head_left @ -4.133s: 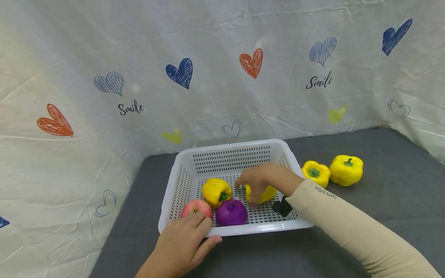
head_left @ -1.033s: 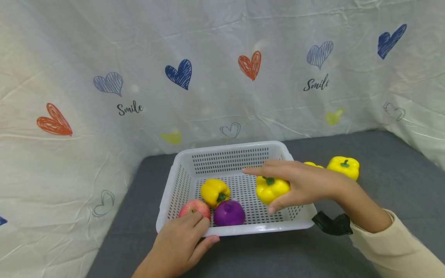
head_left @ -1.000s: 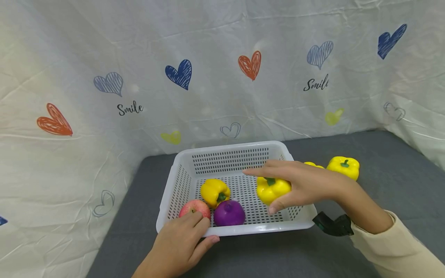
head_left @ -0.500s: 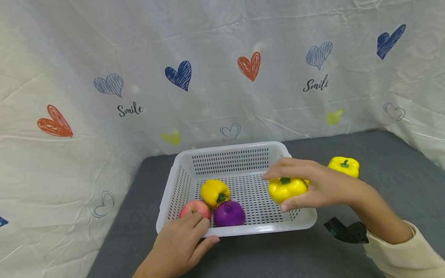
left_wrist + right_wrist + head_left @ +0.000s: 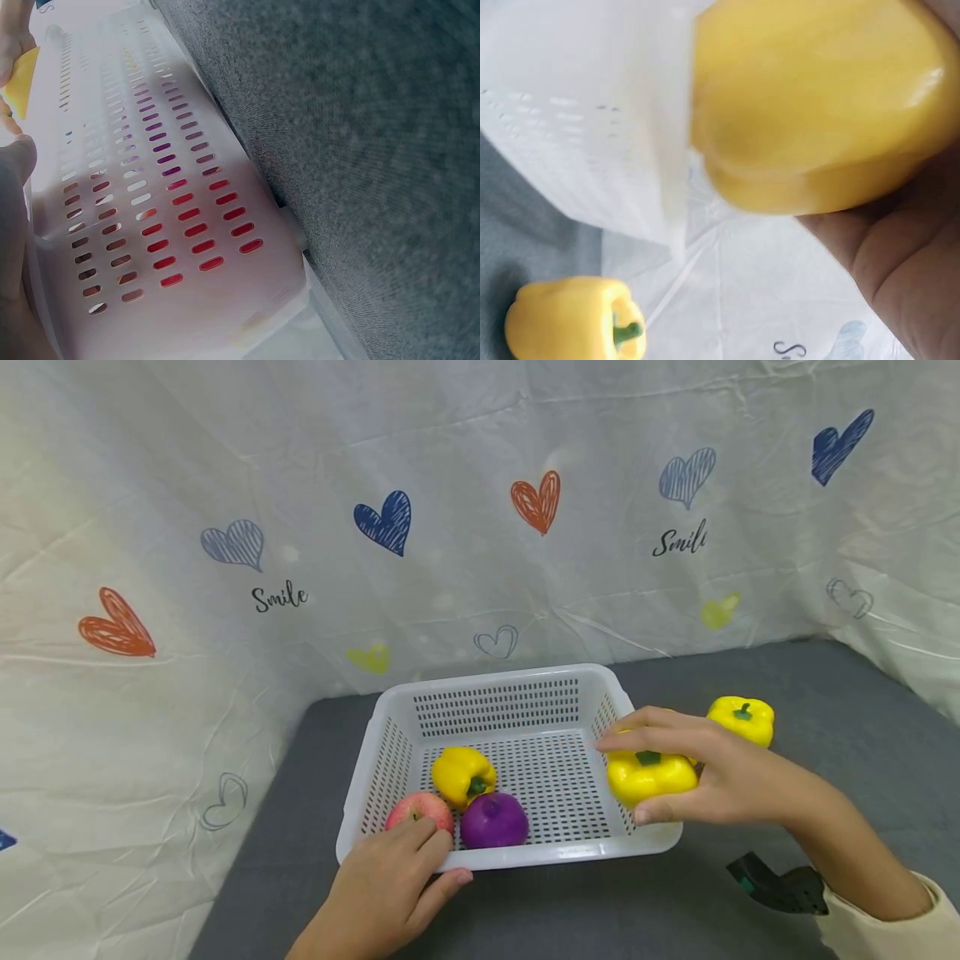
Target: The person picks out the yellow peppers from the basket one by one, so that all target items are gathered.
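Nearest, at the front edge of a white, rectangular, perforated plastic basket, the person's left hand grips the near rim toward its left end, fingers bent over the rim and thumb along the outside. To the right of the basket's front corner are a beige fabric sleeve and a black device by the right wrist.

Just inside the basket's near wall, at the left, lies a round pinkish-red apple, partly covered by the left fingers; whether they touch it is unclear. Beside it, still along the near wall, sits a round, glossy purple vegetable. Just behind these two, in the basket's left half, a blocky yellow bell pepper with a green stem lies on its side.

Above the basket's right rim, the right hand grasps a second, glossy yellow pepper, fingers across the top and thumb on the near side.

Beyond the basket's right side, a third yellow pepper stands on the dark grey cloth; a yellow sliver shows behind the right hand. Behind the basket hangs a white curtain printed with hearts and "Smile".
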The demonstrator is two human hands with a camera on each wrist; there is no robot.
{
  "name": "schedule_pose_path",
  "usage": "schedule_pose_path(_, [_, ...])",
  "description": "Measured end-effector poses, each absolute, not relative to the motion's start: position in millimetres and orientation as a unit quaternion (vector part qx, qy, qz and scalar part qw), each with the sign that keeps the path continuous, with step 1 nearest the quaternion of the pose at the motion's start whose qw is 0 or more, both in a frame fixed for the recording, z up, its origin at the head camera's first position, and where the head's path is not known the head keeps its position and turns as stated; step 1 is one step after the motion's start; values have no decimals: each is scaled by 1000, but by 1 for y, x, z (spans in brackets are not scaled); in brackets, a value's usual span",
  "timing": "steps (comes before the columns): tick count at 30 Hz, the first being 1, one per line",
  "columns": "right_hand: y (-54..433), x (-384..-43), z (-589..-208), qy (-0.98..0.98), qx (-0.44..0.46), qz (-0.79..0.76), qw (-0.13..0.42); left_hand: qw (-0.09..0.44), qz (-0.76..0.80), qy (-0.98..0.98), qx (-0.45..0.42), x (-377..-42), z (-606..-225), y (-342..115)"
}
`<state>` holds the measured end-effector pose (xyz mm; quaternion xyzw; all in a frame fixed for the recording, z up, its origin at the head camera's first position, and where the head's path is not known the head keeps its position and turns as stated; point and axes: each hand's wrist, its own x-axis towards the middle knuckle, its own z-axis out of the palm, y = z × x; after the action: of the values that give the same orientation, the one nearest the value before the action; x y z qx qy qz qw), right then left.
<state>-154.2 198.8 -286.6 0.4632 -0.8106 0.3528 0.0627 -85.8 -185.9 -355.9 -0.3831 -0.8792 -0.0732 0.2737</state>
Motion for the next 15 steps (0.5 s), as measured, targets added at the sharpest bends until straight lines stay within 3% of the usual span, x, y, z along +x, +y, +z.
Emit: schedule_pose_path(15, [231,-152,-292,-809,445,360,137,268,-68,-882,-381,-85,-356,-186])
